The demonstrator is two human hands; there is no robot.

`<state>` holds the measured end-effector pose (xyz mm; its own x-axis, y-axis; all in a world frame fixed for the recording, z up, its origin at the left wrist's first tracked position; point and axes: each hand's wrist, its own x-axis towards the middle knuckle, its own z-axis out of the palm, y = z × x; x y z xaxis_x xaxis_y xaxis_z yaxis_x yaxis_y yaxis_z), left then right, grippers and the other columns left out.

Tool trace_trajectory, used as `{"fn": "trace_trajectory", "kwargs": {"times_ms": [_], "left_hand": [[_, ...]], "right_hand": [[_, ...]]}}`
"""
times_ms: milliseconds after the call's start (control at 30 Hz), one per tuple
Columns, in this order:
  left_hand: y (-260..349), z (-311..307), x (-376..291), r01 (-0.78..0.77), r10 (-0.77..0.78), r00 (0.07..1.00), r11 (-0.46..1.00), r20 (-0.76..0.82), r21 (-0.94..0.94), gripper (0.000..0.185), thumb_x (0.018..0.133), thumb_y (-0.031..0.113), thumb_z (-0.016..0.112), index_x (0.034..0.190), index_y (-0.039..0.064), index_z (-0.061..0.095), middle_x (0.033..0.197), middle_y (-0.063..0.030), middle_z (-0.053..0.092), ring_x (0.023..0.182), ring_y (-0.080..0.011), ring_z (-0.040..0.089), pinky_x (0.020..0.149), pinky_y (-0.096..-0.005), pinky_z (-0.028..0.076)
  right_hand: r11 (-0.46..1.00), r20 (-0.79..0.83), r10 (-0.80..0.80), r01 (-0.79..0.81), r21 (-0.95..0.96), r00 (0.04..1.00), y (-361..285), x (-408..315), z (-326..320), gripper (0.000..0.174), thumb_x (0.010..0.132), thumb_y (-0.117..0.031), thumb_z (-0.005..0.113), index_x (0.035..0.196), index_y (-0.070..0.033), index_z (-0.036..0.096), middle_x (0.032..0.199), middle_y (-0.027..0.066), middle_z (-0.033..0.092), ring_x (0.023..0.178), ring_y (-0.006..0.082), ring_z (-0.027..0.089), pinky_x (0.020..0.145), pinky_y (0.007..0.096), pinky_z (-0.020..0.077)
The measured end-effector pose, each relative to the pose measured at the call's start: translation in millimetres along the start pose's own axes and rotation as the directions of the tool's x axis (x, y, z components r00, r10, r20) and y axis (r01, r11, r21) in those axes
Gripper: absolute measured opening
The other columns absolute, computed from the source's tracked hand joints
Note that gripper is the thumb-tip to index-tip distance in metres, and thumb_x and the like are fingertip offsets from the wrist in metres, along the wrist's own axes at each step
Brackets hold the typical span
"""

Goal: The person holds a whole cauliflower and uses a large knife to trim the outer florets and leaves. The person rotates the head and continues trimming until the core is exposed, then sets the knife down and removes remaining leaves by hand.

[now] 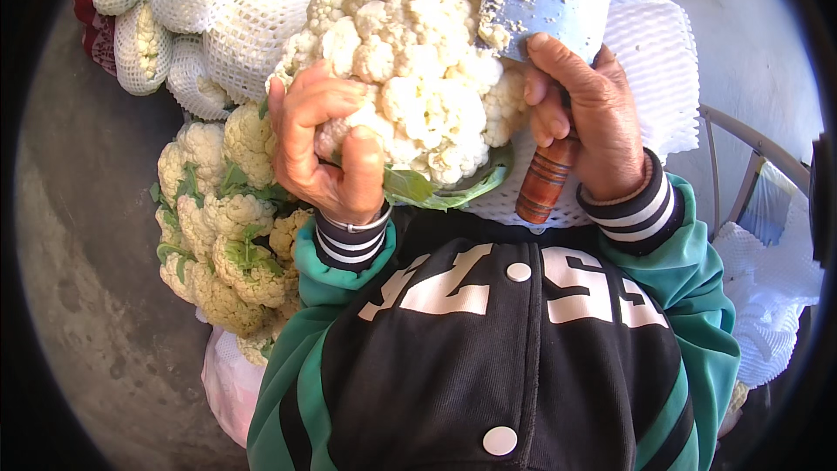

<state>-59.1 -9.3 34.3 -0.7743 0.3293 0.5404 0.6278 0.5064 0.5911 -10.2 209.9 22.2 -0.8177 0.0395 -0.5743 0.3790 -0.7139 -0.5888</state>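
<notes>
A large cauliflower head [425,72] is held up in front of my chest, with a green leaf [451,190] along its lower edge. My left hand [327,137] grips its left side, fingers curled against the florets. In my right hand [582,104] is a cleaver [556,0] with a ridged wooden handle [546,180]; the thumb lies on the base of its broad blade. White crumbs of cauliflower stick to the metal. The blade's left edge lies over the head's upper right side; whether it touches there, I cannot tell.
Cauliflowers in white foam net sleeves [255,33] lie at the upper left. Bare cauliflowers with leaves [229,229] are piled below them, beside a pinkish bag [229,379]. White foam netting [647,65] lies behind my right hand, with more netting [758,294] at the right near a curved metal frame [752,137].
</notes>
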Motion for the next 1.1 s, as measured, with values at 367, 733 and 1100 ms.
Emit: {"fn": "trace_trajectory", "kwargs": {"times_ms": [367,733,1100], "left_hand": [[4,3,-2,-0.026,0.027,1.0,0.998,-0.011,0.063,0.022,0.079,0.025,0.061,0.094,0.009,0.059,0.087,-0.0054,0.067,0.098,-0.0295,0.063,0.109,-0.0471,0.024],[8,4,-2,-0.026,0.027,1.0,0.998,-0.005,0.063,0.021,0.077,0.024,0.061,0.092,0.01,0.06,0.084,-0.0044,0.067,0.097,-0.0294,0.063,0.11,-0.0472,0.023],[13,4,1,-0.069,0.064,0.997,0.99,0.04,0.122,0.019,0.074,0.022,0.062,0.089,0.011,0.06,0.083,-0.0033,0.067,0.095,-0.0302,0.063,0.109,-0.0482,0.025]], "right_hand": [[0.998,-0.102,-0.009,0.003,-0.058,0.995,-6,-17,0,0.019,0.093,-0.021,0.061,0.084,-0.005,0.054,0.064,0.0037,0.056,0.037,0.0078,0.042,0.034,0.0223,0.0341],[0.972,-0.103,0.032,-0.054,-0.228,0.994,-15,-18,-1,0.028,0.094,-0.024,0.06,0.075,-0.003,0.056,0.051,0.002,0.051,0.034,0.0077,0.041,0.031,0.0211,0.0283],[0.996,-0.119,-0.005,-0.006,-0.09,0.993,-10,-9,3,0.023,0.092,-0.024,0.063,0.082,-0.004,0.057,0.063,0.0032,0.059,0.038,0.0081,0.044,0.033,0.0222,0.0319]]}}
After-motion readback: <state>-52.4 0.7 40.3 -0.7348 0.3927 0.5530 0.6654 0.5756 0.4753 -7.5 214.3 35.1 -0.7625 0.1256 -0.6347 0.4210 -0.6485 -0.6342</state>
